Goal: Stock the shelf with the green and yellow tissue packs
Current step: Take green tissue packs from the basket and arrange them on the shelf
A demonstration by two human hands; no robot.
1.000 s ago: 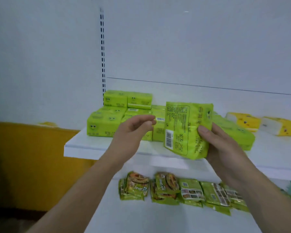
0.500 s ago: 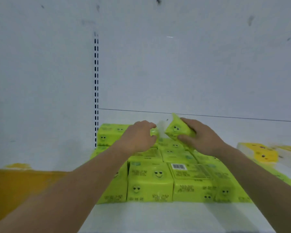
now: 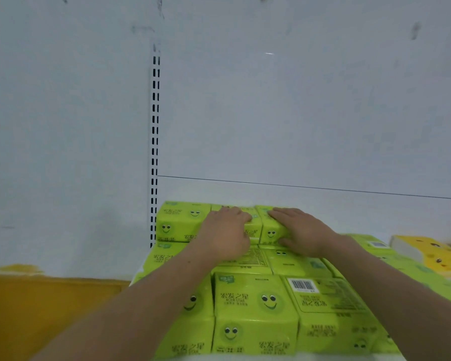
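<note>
shelf (image 3: 271, 358) left end: covered front edge to back by green tissue packs (image 3: 255, 303) | back-left corner: raised by second tier (image 3: 182, 220), bounded by slotted upright (image 3: 154, 142) | right: yellow packs (image 3: 432, 254) | above stacks: room left open

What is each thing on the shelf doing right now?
Left hand, flat on the middle top pack.
Right hand, flat on the end top pack.
Green stack, tidy rows, two layers at the back.
Yellow pack, lying apart on the right.

Bright green tissue packs (image 3: 253, 308) printed with smiley faces are laid flat in tight rows at lower centre, with a second layer stacked behind. Yellow packs (image 3: 427, 254) are seen at the right edge.
</note>
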